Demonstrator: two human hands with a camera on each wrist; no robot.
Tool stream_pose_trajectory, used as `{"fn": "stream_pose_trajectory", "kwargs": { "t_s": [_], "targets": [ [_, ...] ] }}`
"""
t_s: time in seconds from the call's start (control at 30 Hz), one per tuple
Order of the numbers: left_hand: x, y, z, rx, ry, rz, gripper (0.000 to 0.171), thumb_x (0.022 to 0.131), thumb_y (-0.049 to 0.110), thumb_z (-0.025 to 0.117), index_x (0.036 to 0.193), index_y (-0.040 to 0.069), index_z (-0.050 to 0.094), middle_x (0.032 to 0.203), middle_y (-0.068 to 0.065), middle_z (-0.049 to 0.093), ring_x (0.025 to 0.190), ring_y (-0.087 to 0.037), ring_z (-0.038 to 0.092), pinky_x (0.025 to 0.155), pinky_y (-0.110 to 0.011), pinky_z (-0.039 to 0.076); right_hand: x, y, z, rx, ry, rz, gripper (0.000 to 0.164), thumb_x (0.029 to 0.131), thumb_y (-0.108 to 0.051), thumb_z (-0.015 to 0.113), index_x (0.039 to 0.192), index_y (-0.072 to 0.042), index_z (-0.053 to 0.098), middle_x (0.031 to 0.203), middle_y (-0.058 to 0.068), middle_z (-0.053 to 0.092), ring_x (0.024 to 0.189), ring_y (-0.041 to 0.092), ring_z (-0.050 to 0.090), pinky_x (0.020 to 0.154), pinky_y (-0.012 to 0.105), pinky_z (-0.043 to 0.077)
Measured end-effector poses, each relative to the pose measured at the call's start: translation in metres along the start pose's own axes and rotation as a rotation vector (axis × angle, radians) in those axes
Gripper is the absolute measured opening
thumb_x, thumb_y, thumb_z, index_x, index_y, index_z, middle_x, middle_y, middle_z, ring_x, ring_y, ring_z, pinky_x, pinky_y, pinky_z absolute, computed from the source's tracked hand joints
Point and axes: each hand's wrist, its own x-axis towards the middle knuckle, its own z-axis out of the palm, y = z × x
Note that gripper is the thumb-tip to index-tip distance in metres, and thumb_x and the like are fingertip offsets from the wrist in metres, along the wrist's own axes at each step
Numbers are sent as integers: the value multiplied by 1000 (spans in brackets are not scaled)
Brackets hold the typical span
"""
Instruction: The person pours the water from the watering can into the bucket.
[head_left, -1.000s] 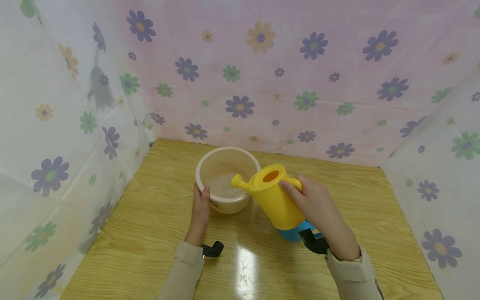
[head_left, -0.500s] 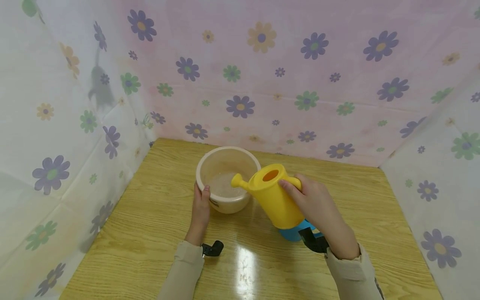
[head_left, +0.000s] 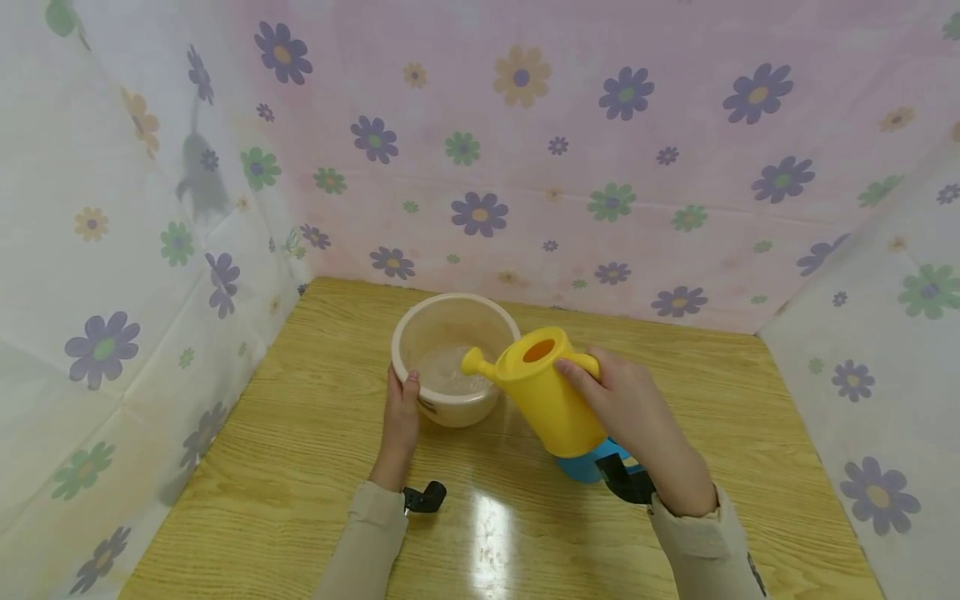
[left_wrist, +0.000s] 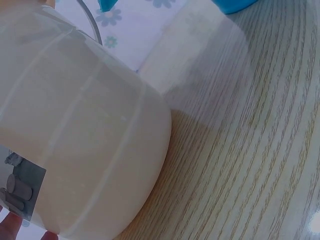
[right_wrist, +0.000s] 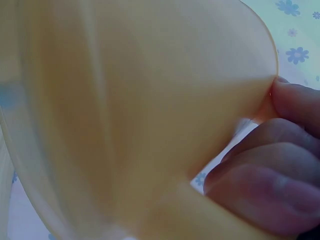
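A cream plastic basin [head_left: 455, 410] stands on the wooden table, a little water with ripples at its bottom. My left hand [head_left: 400, 421] holds its near left side, thumb up by the rim; the left wrist view shows the basin wall [left_wrist: 95, 130] close up, with fingertips [left_wrist: 9, 226] at the lower left. A yellow watering can [head_left: 553, 408] is tilted left in my right hand [head_left: 626, 400], which grips its handle. Its spout head is over the basin's right part. In the right wrist view curled fingers [right_wrist: 265, 175] wrap the handle beside the can body [right_wrist: 135, 100].
A blue object [head_left: 585, 467] with a loop stands partly hidden under the yellow can and my right wrist. Flower-patterned sheets [head_left: 525, 167] enclose the table [head_left: 300, 467] at the back and both sides.
Ripples on the water shift, fainter half a second ago and stronger again now. Both hands, the basin and the watering can stay almost where they were.
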Motion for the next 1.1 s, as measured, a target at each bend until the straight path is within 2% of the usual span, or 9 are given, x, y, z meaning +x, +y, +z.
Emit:
{"fn": "stream_pose_trajectory", "kwargs": {
  "t_s": [0.27, 1.0, 1.1],
  "targets": [
    [0, -1, 0, -4, 1, -3, 59, 97, 34, 35, 148, 19, 10, 151, -13, 20, 137, -30, 22, 111, -44, 17, 1, -2, -1, 0, -6, 5, 47, 91, -53, 43, 75, -9, 45, 60, 4, 39, 50, 16, 42, 48, 27, 36],
    [0, 0, -1, -8, -5, 4, 60, 97, 33, 35, 148, 17, 10, 151, -13, 18, 137, -31, 22, 111, -44, 18, 5, -4, -2, -11, -31, 22, 49, 90, -55, 42, 75, -9, 46, 60, 5, 39, 51, 17, 42, 49, 28, 36],
    [6, -15, -1, -20, 7, 17, 59, 96, 37, 35, 148, 22, 11, 152, -9, 19, 137, -29, 22, 111, -44, 17, 5, -4, -2, -23, -29, 13, 49, 90, -55, 42, 74, -9, 46, 59, 4, 39, 50, 17, 42, 49, 28, 36]
  ]
}}
